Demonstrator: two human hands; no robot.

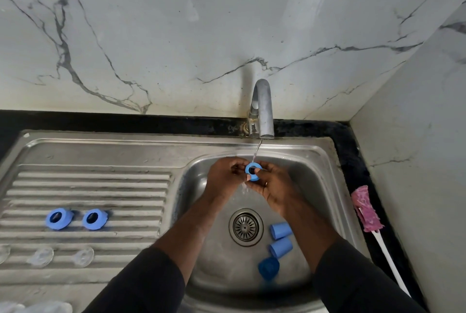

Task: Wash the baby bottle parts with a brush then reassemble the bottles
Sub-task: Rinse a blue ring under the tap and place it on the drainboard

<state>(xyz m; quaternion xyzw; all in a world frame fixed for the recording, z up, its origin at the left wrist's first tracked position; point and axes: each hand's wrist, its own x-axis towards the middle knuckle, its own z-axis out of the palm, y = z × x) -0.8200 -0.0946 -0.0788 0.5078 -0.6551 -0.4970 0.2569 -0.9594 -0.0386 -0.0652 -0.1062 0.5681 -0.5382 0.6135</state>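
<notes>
Both hands hold a blue bottle collar ring under a thin stream of water from the tap. My left hand pinches the ring's left side. My right hand grips it from the right and below. Two more blue collar rings lie on the ribbed drainboard. Three clear silicone teats sit in a row nearer me. Three blue caps lie in the basin, right of the drain.
A bottle brush with a pink sponge head and a white handle lies on the dark counter, right of the sink. Clear bottle bodies show blurred at the bottom left. A marble wall stands behind the tap and along the right.
</notes>
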